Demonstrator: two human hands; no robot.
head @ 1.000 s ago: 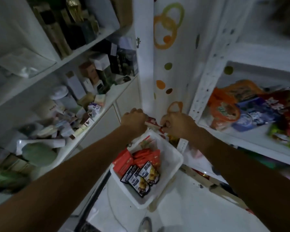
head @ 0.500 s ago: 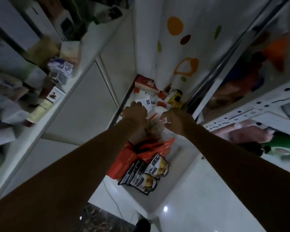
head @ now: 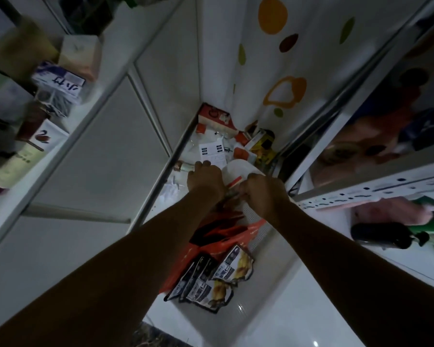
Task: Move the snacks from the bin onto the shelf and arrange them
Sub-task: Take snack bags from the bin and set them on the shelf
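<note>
A white bin (head: 271, 284) lies below me on the floor. It holds several orange-red snack packets (head: 226, 231) and black-and-white snack packets (head: 211, 279) showing yellow food. My left hand (head: 206, 179) and my right hand (head: 263, 194) meet over the bin's far end. Both have their fingers curled on a small red-and-white snack packet (head: 234, 183) between them. The white metal shelf (head: 376, 189) with a perforated edge stands to the right. Blurred orange and blue snack bags (head: 361, 136) lie on its upper level.
A dark bottle (head: 381, 237) and pink and green items lie on the shelf's lower level. Boxes and papers (head: 216, 136) clutter the floor corner beyond the bin. A white cabinet ledge with boxes (head: 58, 83) runs along the left.
My view has tilted down from the shelves to the floor. Both hands have dropped from shelf height to the far end of the bin, still close together.
</note>
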